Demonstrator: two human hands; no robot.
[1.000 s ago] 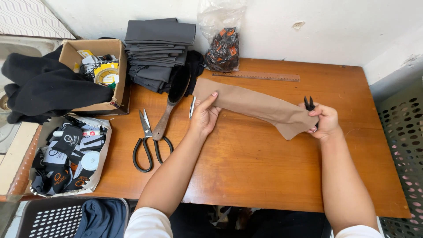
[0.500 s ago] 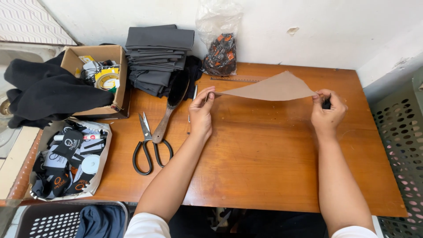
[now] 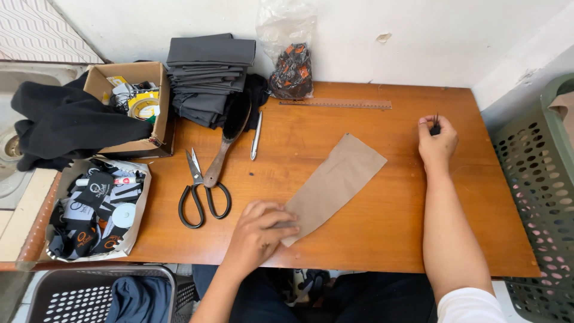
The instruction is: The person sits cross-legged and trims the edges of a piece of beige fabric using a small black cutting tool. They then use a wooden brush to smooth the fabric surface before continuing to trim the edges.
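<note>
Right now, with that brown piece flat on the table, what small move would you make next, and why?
Probably bring the right hand back over to the brown piece. It lies flat and slanted on the table, pinned only at its near end by the left hand; the far end is free. The right hand sits apart near the table's far right, pinching something small and dark I cannot make out.

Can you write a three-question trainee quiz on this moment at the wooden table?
1. True or false: the left hand presses on the flat tan fabric piece.
2. What lies just left of the tan fabric piece? A) black-handled scissors B) a hammer C) a cup
3. The right hand pinches a small dark ____ near the table's far right edge.

Key: 1 true; 2 A; 3 object, too small to identify.
</note>
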